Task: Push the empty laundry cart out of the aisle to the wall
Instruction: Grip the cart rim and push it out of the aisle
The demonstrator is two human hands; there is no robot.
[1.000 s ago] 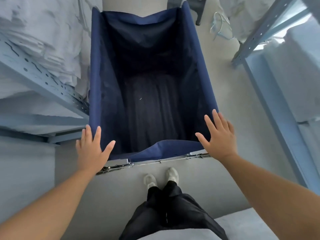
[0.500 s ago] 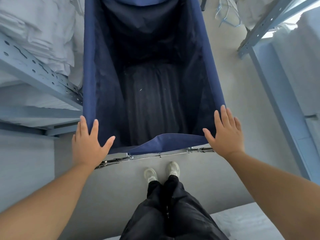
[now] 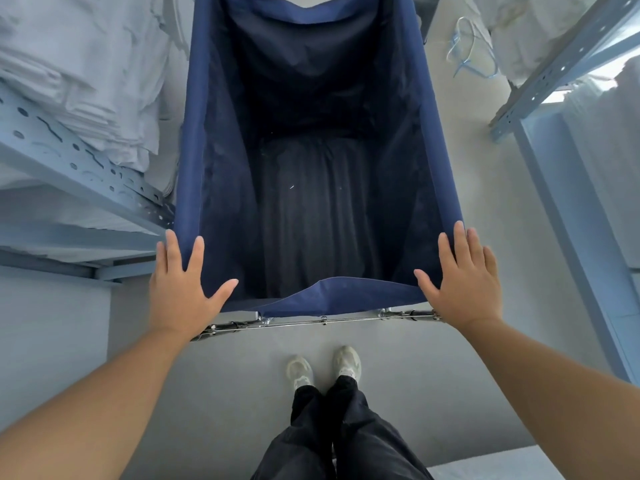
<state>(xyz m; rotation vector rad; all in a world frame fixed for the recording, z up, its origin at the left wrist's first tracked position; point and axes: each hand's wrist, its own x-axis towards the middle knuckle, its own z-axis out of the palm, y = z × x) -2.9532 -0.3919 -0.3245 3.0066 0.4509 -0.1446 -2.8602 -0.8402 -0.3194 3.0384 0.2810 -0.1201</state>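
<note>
Rolled forward from a second ago, blue canvas laundry cart [image 3: 194, 140], near corners under flat, open left hand [image 3: 183, 289] and right hand [image 3: 464, 282]; push under way.

one cart [image 3: 194, 133], two hands [image 3: 180, 292], two shoes [image 3: 299, 370]

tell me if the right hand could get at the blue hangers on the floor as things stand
Probably not: the right hand rests flat on the cart corner, and the blue hangers lie far ahead beside its far end, though the floor between looks clear.

Navy fabric laundry cart [image 3: 194, 140], empty, upright between shelves
</note>
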